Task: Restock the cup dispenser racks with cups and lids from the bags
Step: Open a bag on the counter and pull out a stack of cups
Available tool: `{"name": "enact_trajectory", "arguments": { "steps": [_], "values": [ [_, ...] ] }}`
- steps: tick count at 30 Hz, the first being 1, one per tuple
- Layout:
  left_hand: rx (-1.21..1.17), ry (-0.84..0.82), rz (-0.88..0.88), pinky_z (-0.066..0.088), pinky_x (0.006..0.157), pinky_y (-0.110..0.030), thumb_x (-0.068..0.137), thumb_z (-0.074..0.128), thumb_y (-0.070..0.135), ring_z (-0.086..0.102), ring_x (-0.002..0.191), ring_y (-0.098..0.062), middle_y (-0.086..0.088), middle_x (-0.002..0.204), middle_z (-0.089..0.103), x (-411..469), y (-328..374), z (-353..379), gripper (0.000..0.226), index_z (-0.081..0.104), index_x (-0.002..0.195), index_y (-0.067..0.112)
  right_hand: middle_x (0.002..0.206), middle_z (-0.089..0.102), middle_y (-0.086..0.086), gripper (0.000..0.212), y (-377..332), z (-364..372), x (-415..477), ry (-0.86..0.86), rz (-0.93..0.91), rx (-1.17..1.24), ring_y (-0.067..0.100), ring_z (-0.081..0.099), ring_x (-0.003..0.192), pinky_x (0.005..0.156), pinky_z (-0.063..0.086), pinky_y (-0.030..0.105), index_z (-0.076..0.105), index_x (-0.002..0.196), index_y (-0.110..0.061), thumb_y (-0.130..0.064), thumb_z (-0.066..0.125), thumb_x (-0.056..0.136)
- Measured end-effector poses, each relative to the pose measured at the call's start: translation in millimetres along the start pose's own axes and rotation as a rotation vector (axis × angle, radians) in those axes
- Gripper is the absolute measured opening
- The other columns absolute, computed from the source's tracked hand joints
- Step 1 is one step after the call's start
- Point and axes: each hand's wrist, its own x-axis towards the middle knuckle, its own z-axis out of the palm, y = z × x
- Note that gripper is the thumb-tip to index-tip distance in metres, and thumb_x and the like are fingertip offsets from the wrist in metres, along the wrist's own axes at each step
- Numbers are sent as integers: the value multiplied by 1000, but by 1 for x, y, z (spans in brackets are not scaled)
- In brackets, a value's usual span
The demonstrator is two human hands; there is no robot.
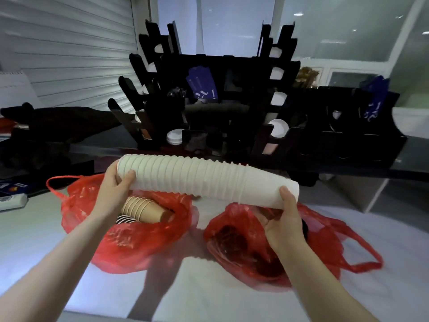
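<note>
A long stack of white paper cups [204,180] lies sideways in the air above two red plastic bags. My left hand [116,189] grips its wide left end, thumb on the front. My right hand [284,219] grips the narrow right end from below. The left red bag [130,242] holds a stack of brown paper cups [146,209] and some striped ones. The right red bag [243,249] holds dark things that I cannot make out. Behind stands the black cup dispenser rack [209,108], with white lids [277,129] showing in its right slots.
A stack of white lids [174,137] sits at the rack's foot. A second black rack [352,126] stands to the right with blue packets [377,101] in it. Dark clutter lies on the left counter [53,126]. The bags rest on a white tabletop [209,296].
</note>
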Motion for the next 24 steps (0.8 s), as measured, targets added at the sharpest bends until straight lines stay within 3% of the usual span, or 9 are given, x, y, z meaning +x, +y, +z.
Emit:
{"name": "enact_trajectory", "arguments": {
  "steps": [2,4,8,11,14,21,24],
  "values": [
    [-46,-18,22,50,84,-60,84,56,43,57,114,-32,-5,129,54,-5,14,14,50,47,131,28,116,60,9,28,-23,-7,-5,-40,-81,-77,26,69,91,66,57,39,57,112,-22,-25,65,86],
    [-74,-37,43,48,87,-61,83,56,43,57,113,-30,0,126,56,-9,29,30,45,49,127,36,114,60,9,24,-47,-15,-10,-62,-139,-103,25,70,89,65,57,38,58,109,-24,-25,65,86],
    [-172,-56,83,52,87,-34,90,54,37,59,106,-1,24,113,60,-17,59,72,30,53,115,52,112,62,9,29,-87,-28,-22,-54,-198,-37,21,72,83,65,58,37,60,108,-22,-30,70,82],
    [-246,-104,80,52,83,-29,95,52,33,59,110,-5,15,121,58,-15,81,104,28,53,116,51,117,65,7,58,-114,-29,-30,-33,-213,43,22,70,92,75,57,42,57,116,-22,-44,75,65],
    [-315,-129,85,51,78,-22,94,52,33,58,107,-2,17,122,55,-12,106,140,30,52,117,52,127,60,4,64,-144,-23,-35,-107,-273,40,25,60,111,81,55,45,50,127,-26,-40,73,69],
    [-469,-244,124,49,83,-27,95,52,23,56,108,-1,19,121,54,10,152,204,33,51,112,51,129,57,6,72,-191,4,-32,-237,-350,99,31,60,112,83,53,57,47,129,-36,-27,77,65],
    [-456,-305,130,49,87,-29,95,52,25,55,112,-5,15,125,54,31,163,216,34,49,124,43,128,58,4,70,-207,19,-24,-299,-428,69,31,61,112,81,53,59,47,126,-42,-25,78,65]
  ]
}}
